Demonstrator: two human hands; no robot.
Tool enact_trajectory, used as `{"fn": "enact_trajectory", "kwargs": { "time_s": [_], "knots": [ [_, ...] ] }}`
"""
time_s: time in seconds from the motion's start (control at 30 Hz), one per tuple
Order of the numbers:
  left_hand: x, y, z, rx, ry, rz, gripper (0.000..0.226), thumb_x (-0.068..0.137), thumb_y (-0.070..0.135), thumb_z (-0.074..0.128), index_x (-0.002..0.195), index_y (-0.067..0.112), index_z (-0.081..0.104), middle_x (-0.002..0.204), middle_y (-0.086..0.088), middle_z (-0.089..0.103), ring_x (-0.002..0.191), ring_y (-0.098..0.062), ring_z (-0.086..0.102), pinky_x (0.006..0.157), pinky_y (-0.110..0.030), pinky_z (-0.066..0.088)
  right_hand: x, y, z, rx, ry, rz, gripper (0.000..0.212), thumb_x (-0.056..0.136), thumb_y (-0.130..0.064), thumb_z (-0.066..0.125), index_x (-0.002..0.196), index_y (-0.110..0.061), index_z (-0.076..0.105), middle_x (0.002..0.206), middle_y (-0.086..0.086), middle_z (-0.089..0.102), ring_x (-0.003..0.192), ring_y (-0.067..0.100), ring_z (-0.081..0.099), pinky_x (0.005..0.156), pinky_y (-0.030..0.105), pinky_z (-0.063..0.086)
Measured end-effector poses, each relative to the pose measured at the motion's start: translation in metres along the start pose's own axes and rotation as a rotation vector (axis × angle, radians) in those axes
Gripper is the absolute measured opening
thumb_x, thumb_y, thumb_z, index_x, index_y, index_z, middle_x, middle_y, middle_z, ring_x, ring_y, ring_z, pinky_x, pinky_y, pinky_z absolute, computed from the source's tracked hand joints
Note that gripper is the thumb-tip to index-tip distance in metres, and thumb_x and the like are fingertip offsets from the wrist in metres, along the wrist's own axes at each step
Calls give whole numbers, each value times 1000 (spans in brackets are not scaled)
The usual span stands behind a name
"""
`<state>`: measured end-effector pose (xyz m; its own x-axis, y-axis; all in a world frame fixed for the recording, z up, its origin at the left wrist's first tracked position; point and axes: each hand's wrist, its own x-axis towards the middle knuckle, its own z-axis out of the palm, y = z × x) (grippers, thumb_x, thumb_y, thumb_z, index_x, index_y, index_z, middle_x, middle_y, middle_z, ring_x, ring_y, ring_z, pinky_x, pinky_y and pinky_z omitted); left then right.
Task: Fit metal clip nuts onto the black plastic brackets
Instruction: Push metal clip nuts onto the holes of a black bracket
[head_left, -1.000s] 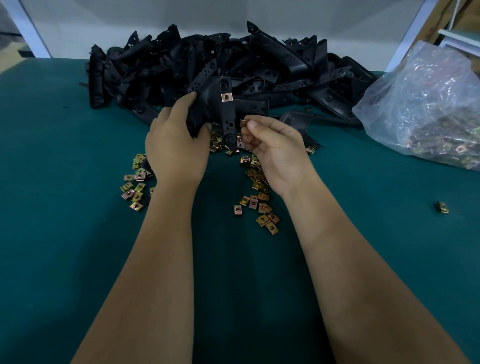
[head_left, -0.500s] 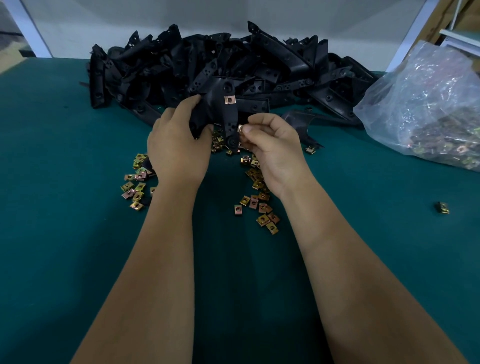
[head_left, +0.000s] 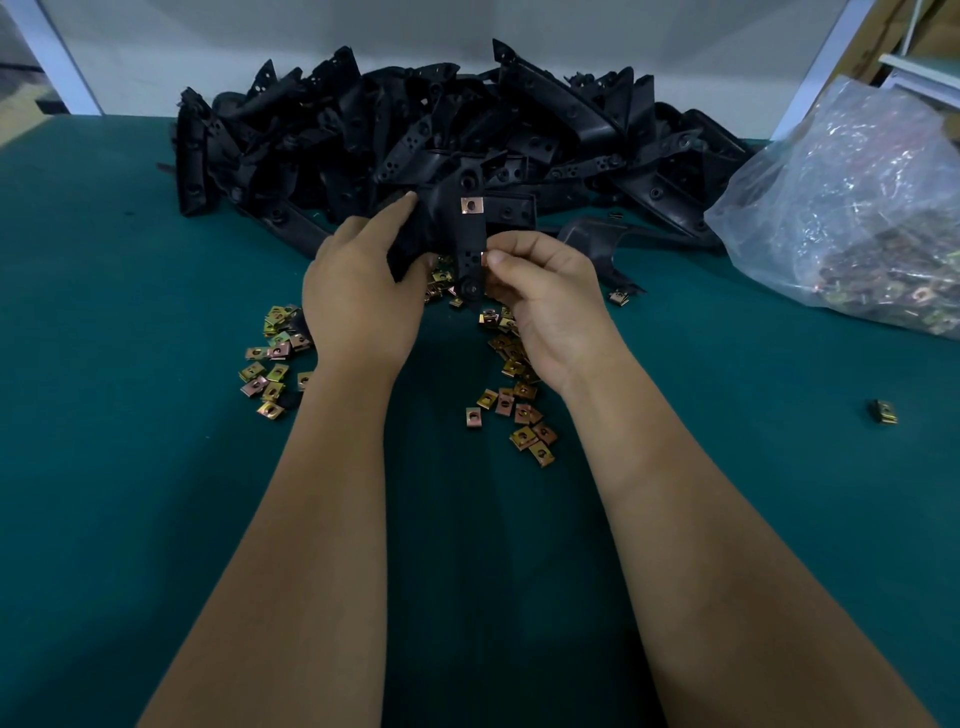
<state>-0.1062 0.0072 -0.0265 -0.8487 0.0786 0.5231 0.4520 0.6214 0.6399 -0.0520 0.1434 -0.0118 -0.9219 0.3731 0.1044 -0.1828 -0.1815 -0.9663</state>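
Right hand (head_left: 545, 296) moved clip nut (head_left: 483, 258) against bracket (head_left: 470, 244) edge | bracket upright | left hand (head_left: 363, 291) grasping bracket

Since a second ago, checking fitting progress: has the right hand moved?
Yes. The right hand pinching a clip nut moved left, against the held bracket.

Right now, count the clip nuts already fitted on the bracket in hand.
1 fitted clip nut on the held bracket, upper arm. The right hand pinches a second clip nut at its edge; others may be hidden.

Black bracket (head_left: 470, 228) upright, 1 copper clip nut (head_left: 471, 204) fitted.
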Motion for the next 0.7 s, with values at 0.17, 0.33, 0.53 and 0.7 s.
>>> {"fn": "enact_trajectory", "kwargs": {
  "time_s": [0.17,0.33,0.53,0.7],
  "knots": [
    [0,0,1,-3,1,-3,53,90,30,67,141,31,53,114,-1,64,107,-26,56,85,-38,47,0,1,3,15,25,-11,19,89,7,62,92,-12,63,83,4,64,83,14,61,89,33,51],
    [1,1,1,-17,19,-33,52,90,30,67,140,33,54,110,1,64,105,-22,56,79,-28,40,-2,3,5,44,63,-12,19,87,6,65,89,-12,62,79,1,63,79,12,60,83,27,51],
    [1,4,1,9,23,-41,51,91,29,67,141,31,54,113,-2,65,107,-25,57,84,-36,46,-3,3,9,80,83,-3,20,87,7,65,86,-13,60,76,0,62,77,9,59,80,25,47],
    [0,6,2,-4,17,-44,50,91,28,67,140,31,54,114,-3,65,106,-27,57,87,-44,49,-5,5,13,71,85,9,20,86,6,66,85,-13,61,76,0,63,77,9,60,80,23,48]
  ]
}}
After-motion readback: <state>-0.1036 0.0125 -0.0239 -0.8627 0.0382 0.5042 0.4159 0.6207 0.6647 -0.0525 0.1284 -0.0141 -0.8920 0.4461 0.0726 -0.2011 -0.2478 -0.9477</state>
